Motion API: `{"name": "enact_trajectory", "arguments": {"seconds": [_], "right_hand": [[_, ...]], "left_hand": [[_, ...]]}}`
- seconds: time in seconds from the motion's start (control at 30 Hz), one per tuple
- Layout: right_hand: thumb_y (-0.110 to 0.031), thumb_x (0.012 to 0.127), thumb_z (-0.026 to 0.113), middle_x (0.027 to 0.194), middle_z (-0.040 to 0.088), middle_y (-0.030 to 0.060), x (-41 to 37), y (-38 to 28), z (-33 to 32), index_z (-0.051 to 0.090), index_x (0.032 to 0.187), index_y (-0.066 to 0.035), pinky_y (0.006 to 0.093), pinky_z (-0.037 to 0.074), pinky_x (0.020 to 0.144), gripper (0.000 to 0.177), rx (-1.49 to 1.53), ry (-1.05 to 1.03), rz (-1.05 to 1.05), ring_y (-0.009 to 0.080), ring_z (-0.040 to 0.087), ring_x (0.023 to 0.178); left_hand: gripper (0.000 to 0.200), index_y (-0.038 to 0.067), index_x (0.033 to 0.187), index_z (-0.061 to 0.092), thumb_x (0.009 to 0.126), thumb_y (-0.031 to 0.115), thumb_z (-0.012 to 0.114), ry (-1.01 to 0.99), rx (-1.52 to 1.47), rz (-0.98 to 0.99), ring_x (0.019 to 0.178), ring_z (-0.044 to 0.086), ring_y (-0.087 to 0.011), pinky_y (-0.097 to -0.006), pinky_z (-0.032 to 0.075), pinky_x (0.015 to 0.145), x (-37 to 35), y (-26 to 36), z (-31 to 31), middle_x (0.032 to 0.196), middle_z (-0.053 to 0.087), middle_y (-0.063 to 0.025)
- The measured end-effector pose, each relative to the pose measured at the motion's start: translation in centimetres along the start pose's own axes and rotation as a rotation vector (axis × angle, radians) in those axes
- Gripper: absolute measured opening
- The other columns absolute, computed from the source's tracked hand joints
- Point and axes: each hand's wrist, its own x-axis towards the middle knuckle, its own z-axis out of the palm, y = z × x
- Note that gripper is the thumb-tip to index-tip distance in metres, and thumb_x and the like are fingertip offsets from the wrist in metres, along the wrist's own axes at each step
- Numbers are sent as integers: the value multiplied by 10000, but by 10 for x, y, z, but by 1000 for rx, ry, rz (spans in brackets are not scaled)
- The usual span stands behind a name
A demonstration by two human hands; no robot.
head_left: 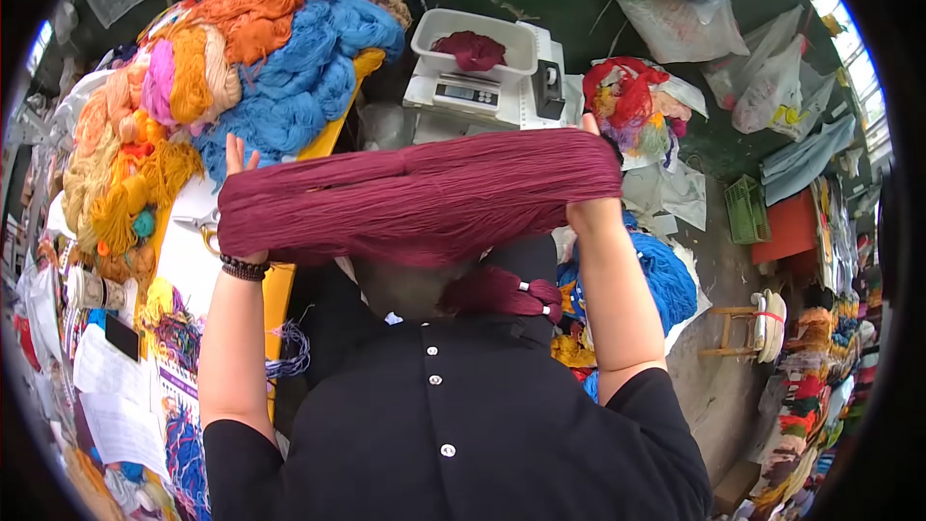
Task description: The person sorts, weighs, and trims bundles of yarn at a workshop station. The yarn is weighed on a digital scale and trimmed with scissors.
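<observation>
A wide skein of maroon yarn (415, 195) is stretched level between my two hands. My left hand (241, 159) is inside the loop at its left end, with fingertips showing above the yarn and a beaded bracelet at the wrist. At the right end, my right hand (588, 212) holds the other end of the loop, mostly covered by the strands. Below the skein, tied maroon bundles (506, 291) lie at my lap. More maroon yarn (470, 50) sits in a white tray (526, 46) on a scale (466, 94).
Blue yarn (289, 87), orange yarn (256, 10) and other coloured skeins cover the yellow-edged table (280, 299) at left, with scissors (207, 232) and a phone (122, 338). Blue yarn (666, 275) lies at right, near a wooden stool (728, 331). Plastic bags (666, 0) are behind.
</observation>
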Motion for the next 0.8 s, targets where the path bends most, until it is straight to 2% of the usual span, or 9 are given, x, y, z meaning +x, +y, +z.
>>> {"name": "enact_trajectory", "arguments": {"seconds": [0.2, 0.23, 0.33, 0.4, 0.43, 0.53, 0.63, 0.73, 0.8], "right_hand": [[-232, 977, 487, 1298, 522, 74, 1, -14, -7, 271, 1474, -139, 363, 388, 1007, 550, -81, -12, 18, 176, 515, 1148], [-244, 978, 487, 1278, 539, 76, 2, -16, -10, 288, 1466, -135, 368, 389, 1004, 538, -106, -13, 33, 175, 520, 1137], [-308, 986, 471, 1236, 564, 51, 31, -11, -38, 393, 1407, -106, 328, 377, 983, 473, -346, 2, 267, 152, 514, 1108], [-354, 993, 441, 1297, 533, 62, 36, -4, -50, 438, 1378, -89, 314, 355, 992, 467, -538, 56, 327, 155, 488, 1146], [-378, 992, 431, 1339, 502, 74, 41, 1, -59, 446, 1373, -86, 320, 338, 1006, 480, -549, 59, 337, 163, 463, 1185], [-445, 977, 429, 1441, 411, 94, 36, -2, -57, 439, 1382, -90, 345, 281, 1052, 539, -614, 50, 316, 183, 365, 1298], [-492, 947, 453, 1461, 390, 86, 33, -7, -55, 438, 1384, -100, 397, 232, 1079, 587, -690, 94, 304, 186, 300, 1345], [-502, 927, 488, 1477, 368, 79, 42, -2, -68, 454, 1369, -100, 415, 224, 1085, 599, -593, 148, 343, 189, 283, 1356], [-432, 911, 538, 1315, 531, 58, 28, -4, -49, 542, 1259, -124, 396, 287, 1045, 465, -347, 267, 295, 189, 424, 1243]], "left_hand": [[756, 138, 1512, 118, 922, 364, 531, -95, 7, -54, 1381, 271, -301, -414, 309, 1089, 0, 9, -4, 1560, 107, -126], [724, 96, 1498, 181, 921, 326, 553, -152, 81, -62, 1369, 304, -269, -378, 304, 1090, 1, 7, -8, 1531, 213, -143], [543, 20, 1424, 342, 944, 198, 522, -227, 672, 200, 1299, 416, -239, -336, 325, 1075, 12, -25, -32, 1400, 438, -175], [508, 11, 1416, 348, 952, 153, 499, -420, 470, -194, 1264, 457, -236, -336, 341, 1064, 22, -36, -43, 1359, 485, -168], [487, 10, 1404, 364, 950, 123, 497, -406, 752, -22, 1216, 497, -216, -329, 369, 1039, 24, -34, -38, 1302, 538, -159], [466, 26, 1380, 399, 938, 108, 521, -452, 457, -152, 1169, 533, -233, -342, 371, 1039, 23, -35, -31, 1242, 571, -168], [500, 34, 1390, 382, 925, 98, 551, -613, 711, -1, 1145, 539, -192, -322, 369, 1036, 22, -5, -19, 1232, 579, -131], [659, 18, 1408, 338, 841, 81, 670, -584, 257, -229, 1169, 527, -225, -352, 346, 1060, 13, 28, 2, 1242, 569, -126], [759, 48, 1444, 291, 813, 138, 702, -668, -373, -268, 1305, 408, -274, -416, 307, 1090, 19, 45, 7, 1384, 441, -135]]}}
